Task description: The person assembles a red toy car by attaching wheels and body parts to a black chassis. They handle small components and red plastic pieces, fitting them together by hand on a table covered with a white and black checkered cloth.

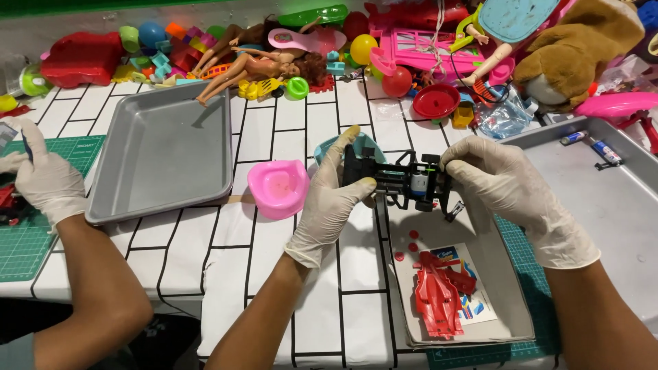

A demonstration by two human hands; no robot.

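Both my hands wear white gloves and hold a black toy car chassis (404, 181) with a small motor above the table. My left hand (334, 195) grips its left end. My right hand (504, 185) pinches its right end. Below the chassis lies an open shallow box (510, 294) with a red toy car body (439, 294), a sticker sheet (480, 305) and small red round parts (411, 243). A teal piece (327, 146) shows behind my left hand.
Another person's gloved hand (44, 181) works at the far left over a green cutting mat (24, 236). A grey tray (164, 151) and a pink toy potty (277, 187) sit left of me. A second grey tray (617, 199) with batteries (593, 145) is right. Dolls and plastic toys crowd the back.
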